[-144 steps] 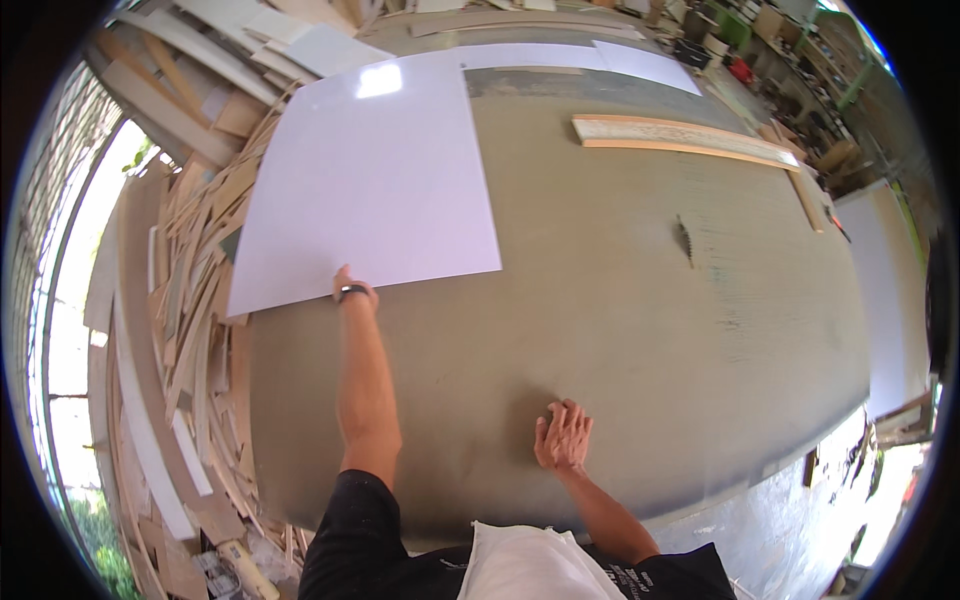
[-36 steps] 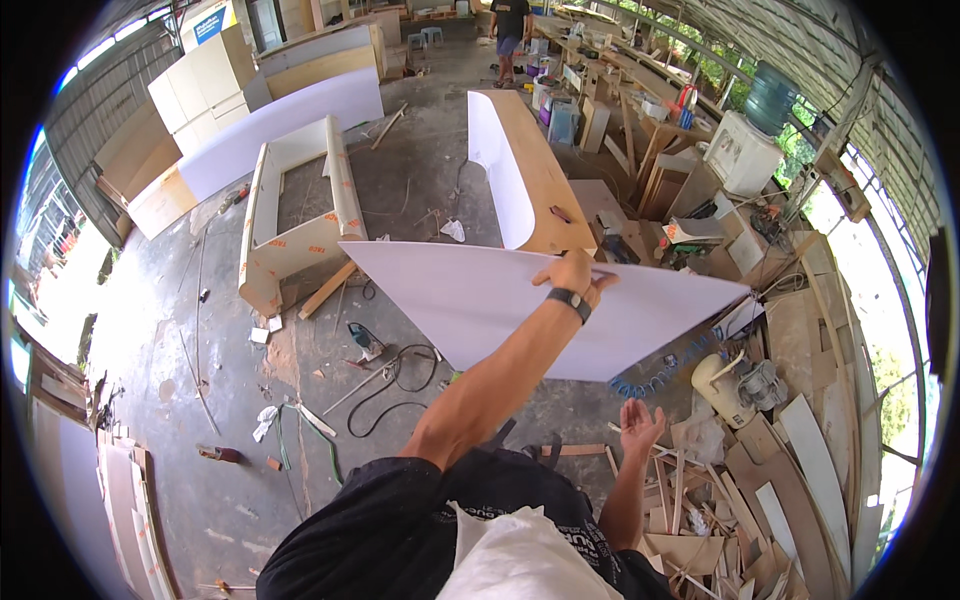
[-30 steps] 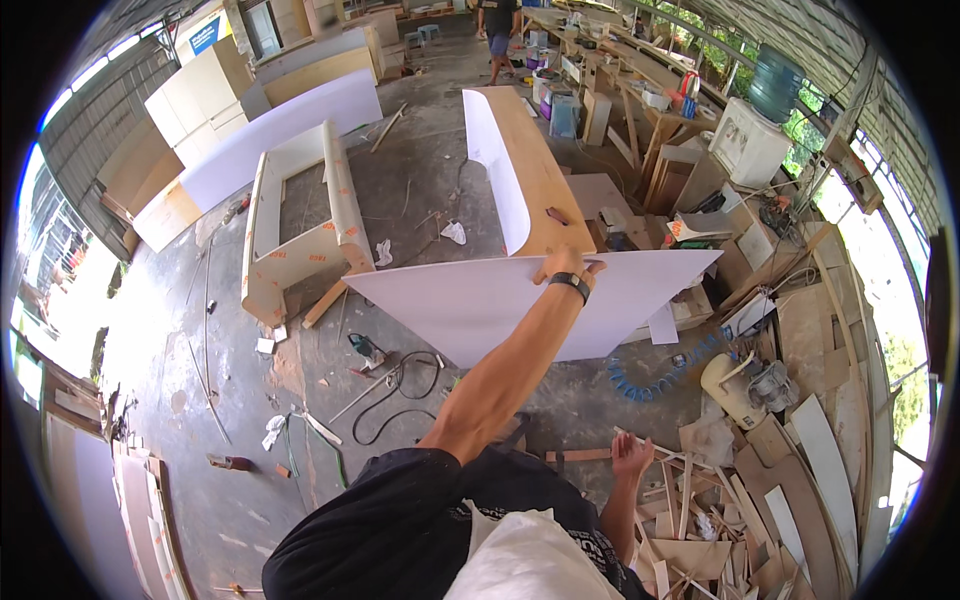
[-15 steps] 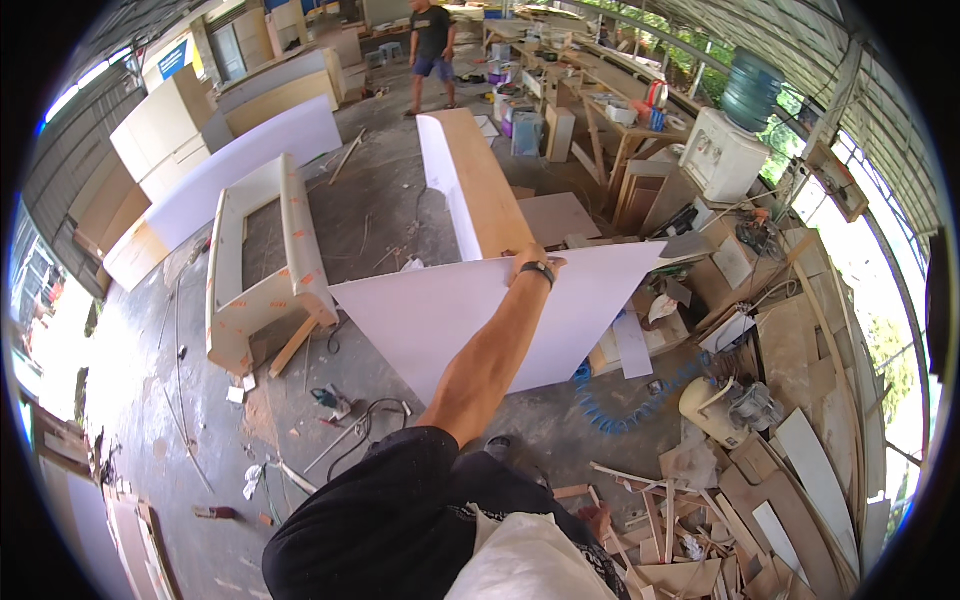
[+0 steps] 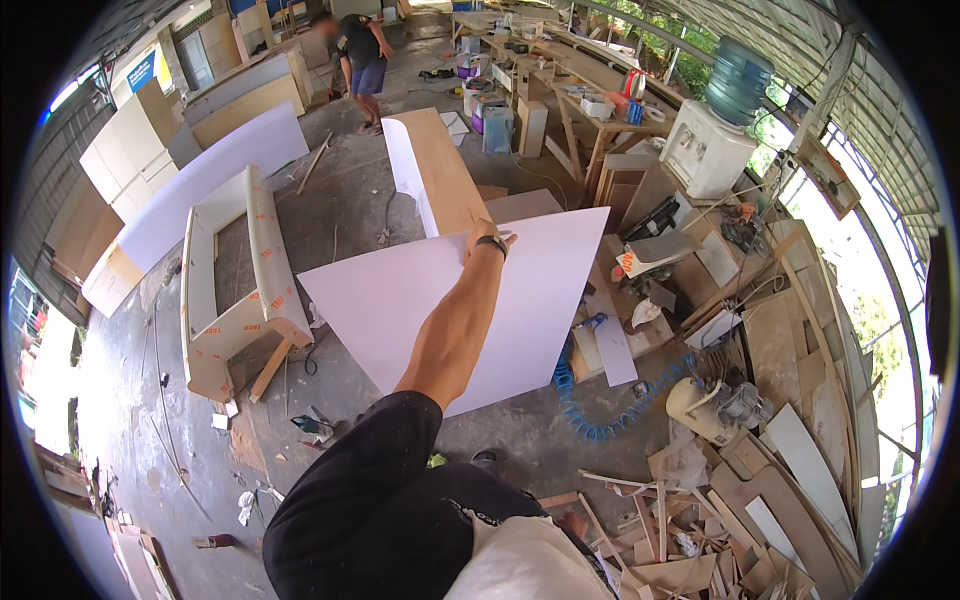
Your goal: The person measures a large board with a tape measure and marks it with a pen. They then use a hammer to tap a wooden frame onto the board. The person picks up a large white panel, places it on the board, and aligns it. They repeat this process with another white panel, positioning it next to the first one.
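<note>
A large white panel [image 5: 380, 300] hangs upright over the workshop floor. My left hand [image 5: 487, 238], with a dark watch at the wrist, grips its top edge, and the arm reaches forward across the panel's face. The panel's lower corner hangs near my dark-clothed legs. My right hand is out of view. Just beyond the panel stands a long cabinet part [image 5: 440, 170] with a wooden top and a white end.
An open cabinet carcass [image 5: 265, 250] lies to the left. A blue coiled hose [image 5: 580, 410], a small motor unit [image 5: 715, 410] and piled wood offcuts [image 5: 700, 520] lie to the right. A water dispenser [image 5: 710, 150] stands at the benches. Another person [image 5: 360, 60] stands far back.
The panel came off the work table and is now carried upright through the shop. The view has swung left in the last second. My right hand dropped out of sight at the lower right.
</note>
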Demonstrator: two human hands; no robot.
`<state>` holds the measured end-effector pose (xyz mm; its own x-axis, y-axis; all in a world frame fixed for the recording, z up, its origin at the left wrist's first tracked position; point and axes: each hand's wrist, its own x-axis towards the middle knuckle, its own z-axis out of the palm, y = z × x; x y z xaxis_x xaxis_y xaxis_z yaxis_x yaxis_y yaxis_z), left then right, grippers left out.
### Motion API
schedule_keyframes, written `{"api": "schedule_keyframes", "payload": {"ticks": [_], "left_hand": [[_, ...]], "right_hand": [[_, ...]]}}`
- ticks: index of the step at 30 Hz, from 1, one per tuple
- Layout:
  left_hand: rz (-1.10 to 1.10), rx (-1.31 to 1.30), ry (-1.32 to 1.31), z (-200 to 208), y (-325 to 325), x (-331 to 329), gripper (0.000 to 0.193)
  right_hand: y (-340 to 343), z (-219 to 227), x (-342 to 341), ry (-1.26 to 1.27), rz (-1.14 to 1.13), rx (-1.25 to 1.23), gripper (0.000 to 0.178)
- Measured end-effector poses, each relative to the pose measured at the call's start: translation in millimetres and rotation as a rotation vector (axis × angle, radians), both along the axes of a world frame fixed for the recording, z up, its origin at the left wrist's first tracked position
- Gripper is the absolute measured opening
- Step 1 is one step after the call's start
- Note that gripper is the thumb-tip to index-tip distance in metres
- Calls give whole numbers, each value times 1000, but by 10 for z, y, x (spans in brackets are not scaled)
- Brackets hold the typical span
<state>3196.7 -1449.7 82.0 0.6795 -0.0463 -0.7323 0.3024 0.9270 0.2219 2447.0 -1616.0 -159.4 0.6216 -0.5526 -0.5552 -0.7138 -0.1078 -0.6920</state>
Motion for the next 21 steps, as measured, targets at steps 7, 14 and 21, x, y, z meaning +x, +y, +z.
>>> {"api": "schedule_keyframes", "payload": {"ticks": [7,14,21], "left_hand": [[-52,206,14,1393,614,-812,82],[-215,483,-170,791,1034,-2332,98],[-382,671,-35,-2024,3012,-5764,37]], "right_hand": [[-144,-227,179,-21,333,-117,26],[-93,154,888,67,-35,219,22],[-23,411,1484,60,266,179,21]]}}
